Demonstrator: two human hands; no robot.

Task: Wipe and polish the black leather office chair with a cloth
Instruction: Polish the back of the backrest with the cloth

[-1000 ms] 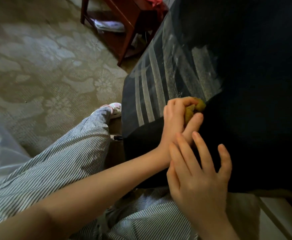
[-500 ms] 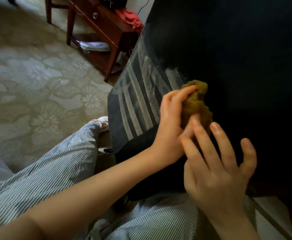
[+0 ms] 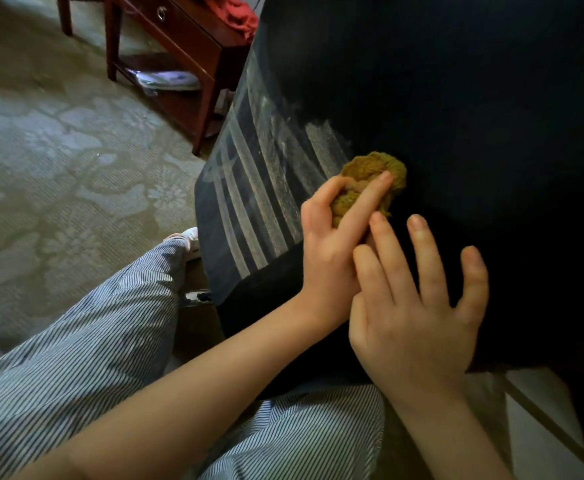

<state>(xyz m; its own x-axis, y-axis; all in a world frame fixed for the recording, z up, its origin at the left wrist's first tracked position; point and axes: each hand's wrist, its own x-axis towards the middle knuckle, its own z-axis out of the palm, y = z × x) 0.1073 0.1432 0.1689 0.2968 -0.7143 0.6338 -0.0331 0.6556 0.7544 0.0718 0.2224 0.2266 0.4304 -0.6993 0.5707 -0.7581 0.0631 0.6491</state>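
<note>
Olive-grey patterned carpet [image 3: 58, 168] fills the left of the frame. At the upper left-centre, a red-brown wooden stand [image 3: 193, 39] with a drawer carries a red rag [image 3: 238, 15] on top and papers [image 3: 169, 79] on its low shelf. Striped trousers [image 3: 93, 358] cross the lower left, and a pale shoe [image 3: 188, 237] shows past the knee, beside the chair's edge. The black leather chair [image 3: 456, 98] takes up the right half, with pale dusty streaks [image 3: 259, 188] running down its left part. The left hand [image 3: 332, 244], reaching in from the lower left, grips a bunched mustard cloth [image 3: 370, 174] at frame centre, fingers curled round it, against the leather at the streaks' right edge. Just right of and below it, the right hand [image 3: 411, 320] lies wide, fingers spread and straight, with one finger touching the left hand. Whether its palm meets the leather I cannot tell.
</note>
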